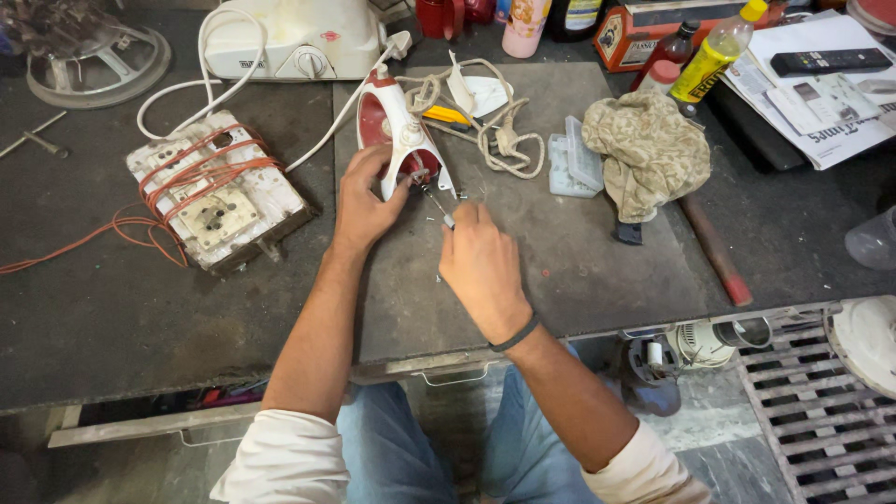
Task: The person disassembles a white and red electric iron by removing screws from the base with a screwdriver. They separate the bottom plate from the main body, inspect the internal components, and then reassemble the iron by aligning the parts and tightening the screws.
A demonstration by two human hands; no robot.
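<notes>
Head view: red-and-white clothes iron (403,131) lies mid-desk (579,271), rear end toward the person. Left hand (362,201) w/ grip clasped on the iron's side, steadying it. Right hand (481,266) w/ grip closed on a screwdriver (435,203), tip at the rear housing. Step looks like working a rear screw; next move prob. needs the tip seated square, iron held firm.

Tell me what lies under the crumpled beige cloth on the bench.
Under the beige cloth a clear plastic box pokes out at its left edge, a dark block at its lower edge, and a red-tipped rod runs out. Anything else beneath is covered.
</notes>
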